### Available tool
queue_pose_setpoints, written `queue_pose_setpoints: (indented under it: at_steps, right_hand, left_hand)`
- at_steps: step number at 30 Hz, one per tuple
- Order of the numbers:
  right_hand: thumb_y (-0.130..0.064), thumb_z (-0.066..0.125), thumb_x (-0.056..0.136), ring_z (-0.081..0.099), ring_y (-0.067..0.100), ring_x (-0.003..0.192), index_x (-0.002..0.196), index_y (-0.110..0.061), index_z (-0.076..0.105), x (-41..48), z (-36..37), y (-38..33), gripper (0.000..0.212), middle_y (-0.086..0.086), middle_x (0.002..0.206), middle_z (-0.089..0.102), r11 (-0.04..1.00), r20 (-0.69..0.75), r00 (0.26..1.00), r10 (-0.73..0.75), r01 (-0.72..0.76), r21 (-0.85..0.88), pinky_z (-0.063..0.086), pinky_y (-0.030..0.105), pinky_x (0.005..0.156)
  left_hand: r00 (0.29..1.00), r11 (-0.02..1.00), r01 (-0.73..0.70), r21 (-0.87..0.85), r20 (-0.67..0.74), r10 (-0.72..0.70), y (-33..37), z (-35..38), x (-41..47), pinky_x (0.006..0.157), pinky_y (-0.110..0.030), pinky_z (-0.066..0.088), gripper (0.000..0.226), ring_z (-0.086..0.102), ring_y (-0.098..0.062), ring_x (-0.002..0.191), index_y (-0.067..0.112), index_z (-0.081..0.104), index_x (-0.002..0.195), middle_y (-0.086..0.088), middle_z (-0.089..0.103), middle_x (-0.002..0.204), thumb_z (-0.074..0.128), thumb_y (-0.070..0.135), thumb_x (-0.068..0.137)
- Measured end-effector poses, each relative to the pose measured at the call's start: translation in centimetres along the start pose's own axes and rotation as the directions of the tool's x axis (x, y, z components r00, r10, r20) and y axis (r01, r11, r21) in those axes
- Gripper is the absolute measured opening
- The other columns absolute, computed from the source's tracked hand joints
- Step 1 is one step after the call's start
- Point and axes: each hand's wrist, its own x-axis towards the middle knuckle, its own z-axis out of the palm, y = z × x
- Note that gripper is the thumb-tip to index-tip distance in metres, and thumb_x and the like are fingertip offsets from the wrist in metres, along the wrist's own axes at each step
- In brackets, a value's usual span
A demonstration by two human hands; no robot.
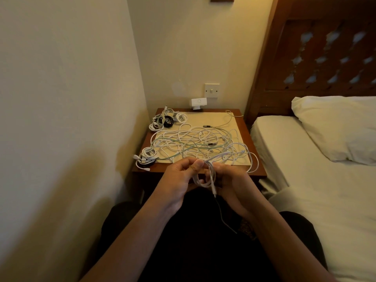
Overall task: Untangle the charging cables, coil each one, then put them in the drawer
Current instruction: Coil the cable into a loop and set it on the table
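Both of your hands are closed on the same white cable, held just in front of the near edge of the table. Your left hand pinches a few small loops with the thumb on top. Your right hand curls round the other side of those loops. One plug hangs down below them.

The free run of this cable leads up and right into the loose tangle spread over the middle of the table. It is probably still caught there, so expect drag as you wind.

The cable looks light, thin and limp, but springy enough for loops to pop open if your thumb lifts. Keep the left pinch where the loops cross and feed slack with the right hand, holding the cord itself rather than the plug. The joint behind a plug is likely the weak spot, so don't tug there or bend it sharply. If it snags, lift the crossing strand off instead of pulling harder, which would likely tighten the knot or drag the pile toward the near edge.

Finished bundles sit at the far left corner, and more bundles sit at the near left corner. No drawer is in view.
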Motion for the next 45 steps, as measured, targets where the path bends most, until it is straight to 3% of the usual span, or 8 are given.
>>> queue_pose_setpoints:
  at_steps: [2,6,11,20,29,34,39,45]
  right_hand:
    - [-0.023,0.062,0.089,0.067,0.038,0.111,0.116,-0.009,0.072,-0.3,0.2,-0.2,0.032,0.018,0.114,0.072,0.976,0.004,0.999,-0.045,0.045,-0.214,0.050,0.056,0.104]
    - [-0.017,0.064,0.099,0.071,0.014,0.084,0.104,-0.028,0.069,-0.6,0.9,-0.1,0.013,-0.003,0.091,0.071,0.601,-0.039,0.965,-0.259,0.129,-0.789,0.060,0.048,0.083]
    - [-0.018,0.060,0.103,0.071,0.009,0.069,0.106,-0.027,0.073,-1.9,0.1,-0.5,0.017,-0.002,0.082,0.072,0.594,-0.046,0.983,-0.180,0.072,-0.801,0.064,0.034,0.071]
    - [-0.033,0.063,0.100,0.051,0.002,0.096,0.116,-0.034,0.074,-3.9,-2.2,0.5,0.019,-0.019,0.101,0.060,0.243,-0.037,0.962,-0.272,0.032,-0.969,0.038,0.016,0.075]
    - [-0.018,0.064,0.101,0.075,0.005,0.086,0.109,-0.029,0.075,-3.5,-0.2,2.1,0.018,-0.006,0.093,0.077,0.828,-0.319,0.919,-0.233,0.016,-0.560,0.063,0.029,0.081]
    - [-0.009,0.050,0.106,0.075,0.018,0.094,0.109,-0.018,0.078,-3.6,0.3,2.0,0.029,0.004,0.101,0.078,0.968,-0.351,0.915,-0.197,0.124,-0.219,0.061,0.029,0.081]
    - [-0.003,0.056,0.097,0.074,0.020,0.087,0.115,-0.005,0.066,-3.5,1.3,1.5,0.020,0.014,0.104,0.077,0.972,-0.242,0.969,-0.054,0.106,0.208,0.061,0.026,0.072]
    - [-0.033,0.069,0.090,0.069,0.013,0.080,0.114,-0.021,0.076,-3.6,1.9,1.9,0.027,0.006,0.098,0.079,0.979,-0.322,0.930,-0.179,0.134,-0.157,0.056,0.025,0.070]
  left_hand:
    - [0.999,0.998,-0.033,0.056,-0.028,0.035,-0.2,0.1,-0.1,0.085,-0.035,0.060,0.022,0.071,-0.020,0.088,0.000,0.073,0.107,-0.018,0.075,0.103,0.063,0.018,0.099]
    - [0.989,0.975,-0.108,0.194,-0.075,0.124,-0.3,0.0,0.1,0.087,-0.035,0.057,0.021,0.069,-0.018,0.084,0.002,0.074,0.100,-0.017,0.076,0.098,0.061,0.019,0.101]
    - [0.984,0.962,-0.083,0.261,-0.132,0.121,1.0,-2.4,1.3,0.086,-0.038,0.057,0.024,0.068,-0.022,0.077,0.007,0.067,0.094,-0.010,0.071,0.080,0.052,0.022,0.106]
    - [0.982,0.967,0.019,-0.252,-0.177,-0.065,2.2,-3.8,2.0,0.075,-0.038,0.052,0.022,0.059,-0.016,0.068,0.011,0.064,0.094,-0.002,0.061,0.071,0.050,0.022,0.107]
    - [0.979,0.877,0.100,-0.470,-0.112,-0.172,0.2,0.1,-0.5,0.080,-0.043,0.052,0.014,0.070,-0.013,0.061,0.006,0.064,0.099,-0.003,0.070,0.069,0.052,0.013,0.103]
    - [0.983,0.944,0.086,-0.317,-0.128,-0.133,-1.1,0.6,-0.9,0.087,-0.045,0.053,0.029,0.065,-0.013,0.065,0.007,0.071,0.083,-0.005,0.068,0.074,0.050,0.010,0.102]
    - [0.989,0.953,0.121,-0.277,-0.052,-0.140,-2.4,1.1,-0.7,0.080,-0.035,0.050,0.027,0.067,-0.020,0.089,0.009,0.075,0.109,-0.012,0.074,0.102,0.053,0.024,0.103]
    - [0.991,0.952,0.133,-0.276,0.007,-0.136,-2.8,1.7,-1.1,0.084,-0.034,0.046,0.032,0.064,-0.026,0.107,0.005,0.072,0.121,-0.023,0.072,0.121,0.056,0.024,0.101]
